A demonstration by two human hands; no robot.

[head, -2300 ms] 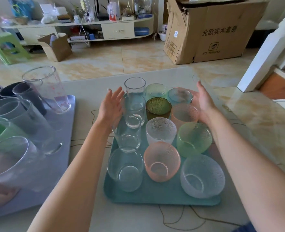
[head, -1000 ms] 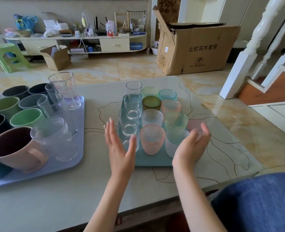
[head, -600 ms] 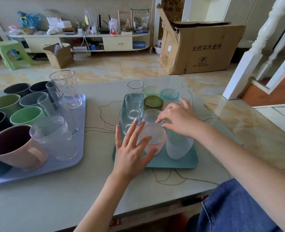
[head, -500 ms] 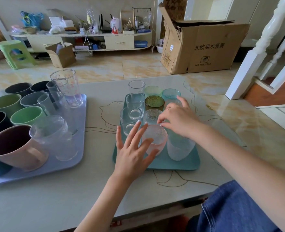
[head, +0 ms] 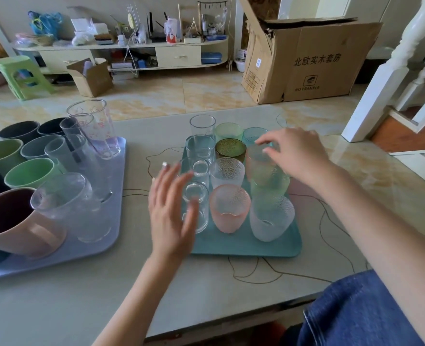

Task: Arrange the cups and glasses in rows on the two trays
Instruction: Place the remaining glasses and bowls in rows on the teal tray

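Your left hand (head: pixel 172 208): fingers straight, spread, hovering beside clear glasses (head: pixel 197 171) on teal tray (head: pixel 243 247). Your right hand (head: pixel 293 152): fingers curled over pink glass (head: pixel 258 163), contact unclear. Mugs (head: pixel 31 172) on lavender tray (head: pixel 94 248), worktop (head: pixel 56 308) left.

Cardboard box (head: pixel 303 58), green stool (head: pixel 21 76) and cluttered shelf (head: pixel 121 49) on tiled floor (head: pixel 171 96)

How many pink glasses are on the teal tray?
2. One pink glass stands at the front of the teal tray's middle column; the second pink glass is in the right column, beneath the right hand. None appears hidden.
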